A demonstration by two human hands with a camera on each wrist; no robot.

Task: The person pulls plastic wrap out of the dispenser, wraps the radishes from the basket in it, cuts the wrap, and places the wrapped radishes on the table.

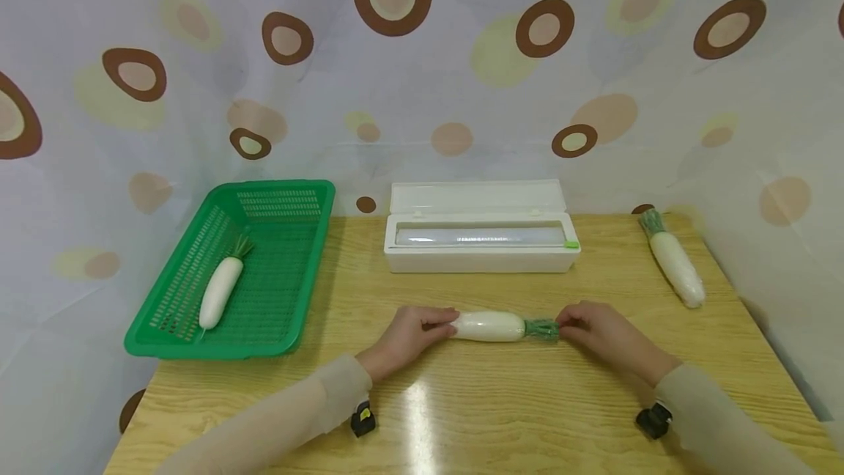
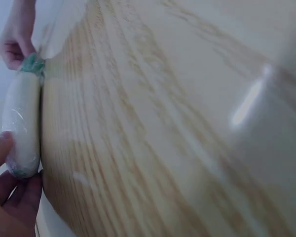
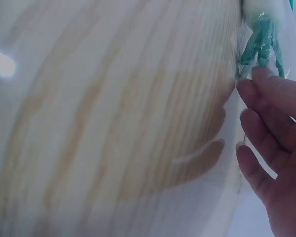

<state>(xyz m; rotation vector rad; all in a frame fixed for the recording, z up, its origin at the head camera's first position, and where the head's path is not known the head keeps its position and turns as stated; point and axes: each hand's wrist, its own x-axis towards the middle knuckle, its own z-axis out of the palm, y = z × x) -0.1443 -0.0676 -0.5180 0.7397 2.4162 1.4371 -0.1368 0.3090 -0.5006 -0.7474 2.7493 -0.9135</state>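
A white radish [image 1: 491, 326] in clear plastic wrap lies sideways near the middle of the table, its green stems [image 1: 542, 329] to the right. My left hand [image 1: 405, 339] grips its rounded left end. In the left wrist view the thumb [image 2: 1, 148] rests on top of the radish [image 2: 22, 113], with the other fingers bent around its end. At the stem end my right hand [image 1: 609, 339] pinches the wrapped tips between thumb and forefinger. The right wrist view shows creased film over the stems [image 3: 264, 44], and the remaining fingers of that hand [image 3: 281, 133] loosely bent.
A green basket [image 1: 310, 270] on the left holds an unwrapped radish [image 1: 221, 292]. Behind my hands stands an open white wrap dispenser [image 1: 481, 262] with a film roll [image 1: 478, 236] and a green slider [image 1: 571, 245]. Another wrapped radish [image 1: 675, 266] lies at the table's [image 1: 501, 416] right side.
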